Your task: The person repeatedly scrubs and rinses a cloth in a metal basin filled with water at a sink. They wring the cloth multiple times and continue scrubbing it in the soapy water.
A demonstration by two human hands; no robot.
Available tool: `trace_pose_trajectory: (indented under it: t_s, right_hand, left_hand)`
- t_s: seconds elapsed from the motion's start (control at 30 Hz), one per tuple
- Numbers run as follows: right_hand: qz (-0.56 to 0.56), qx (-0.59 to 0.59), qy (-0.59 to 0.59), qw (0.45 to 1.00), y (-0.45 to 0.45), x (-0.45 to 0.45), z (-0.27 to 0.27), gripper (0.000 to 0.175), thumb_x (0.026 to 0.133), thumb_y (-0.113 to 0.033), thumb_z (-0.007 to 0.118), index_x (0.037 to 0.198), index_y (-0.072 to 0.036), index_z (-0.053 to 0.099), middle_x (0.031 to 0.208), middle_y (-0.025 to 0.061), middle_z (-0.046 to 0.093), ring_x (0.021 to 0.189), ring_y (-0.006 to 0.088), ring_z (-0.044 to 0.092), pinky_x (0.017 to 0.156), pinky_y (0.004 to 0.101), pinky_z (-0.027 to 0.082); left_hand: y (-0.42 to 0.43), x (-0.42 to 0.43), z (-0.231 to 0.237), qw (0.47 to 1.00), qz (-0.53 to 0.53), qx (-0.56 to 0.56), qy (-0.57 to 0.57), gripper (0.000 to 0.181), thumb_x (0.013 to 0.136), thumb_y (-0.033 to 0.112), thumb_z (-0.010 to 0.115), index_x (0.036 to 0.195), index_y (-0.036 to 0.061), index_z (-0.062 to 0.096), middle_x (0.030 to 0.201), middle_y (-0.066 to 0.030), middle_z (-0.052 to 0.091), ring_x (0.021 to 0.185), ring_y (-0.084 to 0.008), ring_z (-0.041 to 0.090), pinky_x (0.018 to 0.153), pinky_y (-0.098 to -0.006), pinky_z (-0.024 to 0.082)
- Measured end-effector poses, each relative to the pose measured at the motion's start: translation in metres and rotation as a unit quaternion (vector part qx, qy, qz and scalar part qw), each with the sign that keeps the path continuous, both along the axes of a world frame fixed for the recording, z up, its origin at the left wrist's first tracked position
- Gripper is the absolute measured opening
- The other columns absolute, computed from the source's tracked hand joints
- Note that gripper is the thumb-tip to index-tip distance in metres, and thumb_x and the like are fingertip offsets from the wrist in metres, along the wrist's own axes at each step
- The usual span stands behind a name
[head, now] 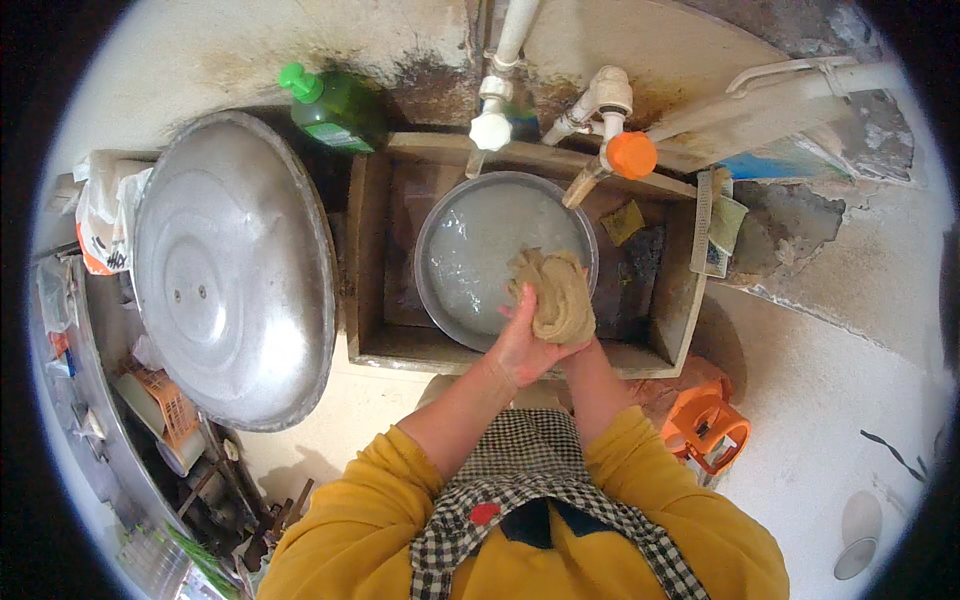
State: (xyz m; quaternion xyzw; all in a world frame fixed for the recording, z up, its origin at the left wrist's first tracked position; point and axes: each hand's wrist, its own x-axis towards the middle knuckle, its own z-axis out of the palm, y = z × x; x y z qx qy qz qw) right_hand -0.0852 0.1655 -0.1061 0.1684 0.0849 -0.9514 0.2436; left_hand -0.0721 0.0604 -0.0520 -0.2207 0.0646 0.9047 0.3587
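Observation:
Above the near right rim of a round metal basin [427, 292] of cloudy water [480, 225], a bunched tan cloth [564, 296] is held between both hands. My left hand [521, 341] cups its left and lower side, thumb pointing up. My right hand [576, 346] is at its lower right, mostly hidden behind the cloth. The basin stands in a rectangular sink [364, 247]. Over the sink's back edge are a tap with a white knob [490, 131] and a tap with an orange knob [631, 155].
A large metal lid [240, 277] stands left of the sink, with a green pump bottle [334, 109] behind it. A yellow scouring pad [622, 223] lies in the sink. A perforated holder [703, 225] hangs on its right wall. An orange plastic container [705, 427] is at lower right.

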Motion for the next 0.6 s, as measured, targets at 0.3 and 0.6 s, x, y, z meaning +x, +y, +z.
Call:
trace_pose_trajectory:
  t_s: [0.3, 0.6]
  right_hand:
    - [0.122, 0.336, -0.042, 0.933, 0.007, -0.032, 0.028, 0.055, 0.085, -0.032, 0.061, 0.13, -0.005, 0.044, 0.116, 0.0103, 0.058, 0.1, 0.0261, 0.059, 0.086, 0.0377, 0.049]
    - [0.189, 0.735, 0.133, 0.638, -0.016, -0.041, 0.036, 0.055, 0.078, -0.032, 0.07, 0.115, 0.005, 0.052, 0.106, 0.0167, 0.061, 0.096, 0.0268, 0.061, 0.08, 0.0375, 0.049]
  left_hand:
    - [-0.035, 0.005, -0.013, 0.983, -0.151, -0.105, 0.002, 0.081, 0.08, 0.056, 0.062, 0.142, 0.0171, 0.028, 0.14, -0.0069, 0.037, 0.127, -0.0275, 0.037, 0.1, -0.0508, 0.034]
    - [-0.02, -0.027, -0.006, 0.581, -0.384, -0.643, 0.319, 0.097, 0.072, 0.027, 0.073, 0.143, 0.0006, 0.013, 0.118, -0.0193, 0.055, 0.096, -0.034, 0.061, 0.081, -0.0387, 0.049]
